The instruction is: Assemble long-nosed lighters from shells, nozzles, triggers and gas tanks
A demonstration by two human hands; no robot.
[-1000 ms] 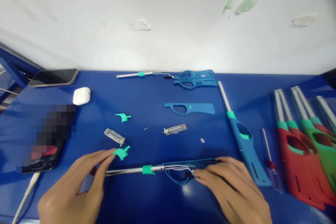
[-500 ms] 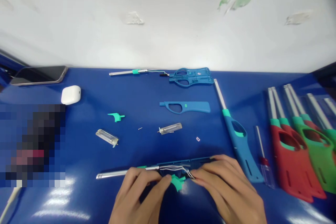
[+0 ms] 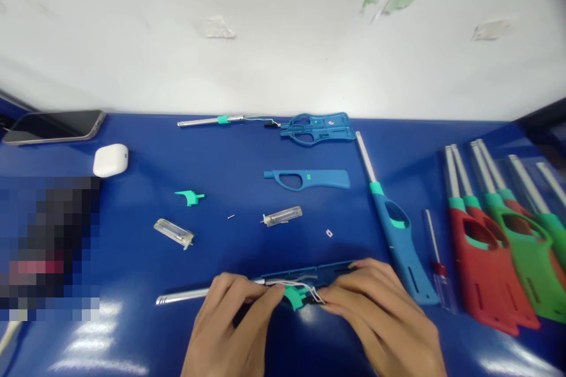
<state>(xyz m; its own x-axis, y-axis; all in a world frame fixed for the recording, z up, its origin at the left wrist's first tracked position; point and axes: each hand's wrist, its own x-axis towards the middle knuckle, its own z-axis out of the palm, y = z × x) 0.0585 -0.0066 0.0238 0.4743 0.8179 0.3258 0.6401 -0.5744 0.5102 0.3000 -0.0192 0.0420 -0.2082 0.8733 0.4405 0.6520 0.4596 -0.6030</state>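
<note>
Trigger, change: one second ago the left hand pinched the green trigger out past the rod; it is now at the near side of the blue shell, closer in to the wires than half a second ago.
Trigger, meaning: part judged brought to its place; full seating cannot be confirmed, fingers and wires covering it partly.
Left hand: thumb and finger closed on the trigger's left end, the hand crossing the rod.
Right hand: has stayed clamped on the shell, fingertips at its far edge and by the black piece. Hands near each other, not touching.
Shell: thin moulded plastic, long and shallow, lying in front of the person.
Rod: bright, smooth metal tube, slotted at the tip, pointing left.
Wires: white, slender, loosely curved above the trigger.
Trigger: matt plastic, hooked outline.
Tanks: two clear, rounded oblongs, one left, one centre.
Spare trigger: same green, with a thin prong, beyond the left tank.
Table: glossy blue, reflecting light.
</note>
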